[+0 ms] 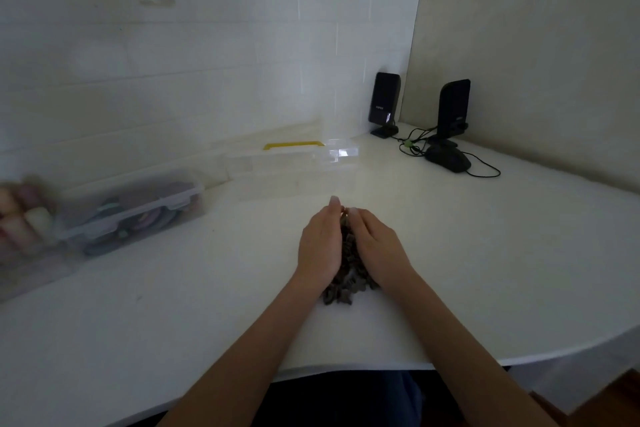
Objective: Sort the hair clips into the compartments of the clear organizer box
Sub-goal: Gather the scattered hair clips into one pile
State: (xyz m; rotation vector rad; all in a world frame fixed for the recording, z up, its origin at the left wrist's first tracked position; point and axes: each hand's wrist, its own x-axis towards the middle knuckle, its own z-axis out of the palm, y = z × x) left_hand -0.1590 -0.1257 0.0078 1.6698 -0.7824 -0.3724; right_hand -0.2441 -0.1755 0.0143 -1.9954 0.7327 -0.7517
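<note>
A heap of small dark hair clips [341,291] lies on the white table [173,305] in front of me. My left hand [320,248] and my right hand [375,246] cup the heap from either side, fingers pointing away from me and nearly meeting at the far end. Most of the heap is hidden between the palms; only its near end shows. The clear organizer box [294,166] with a yellow handle stands open just beyond my hands, against the wall. Its compartments are hard to make out.
A lidded clear container [138,211] with coloured items sits at the left, with blurred pastel objects [24,215] beside it. Two black speakers [384,104] [452,111], a black mouse [448,158] and cables occupy the back right corner. The table's rounded edge runs along the right.
</note>
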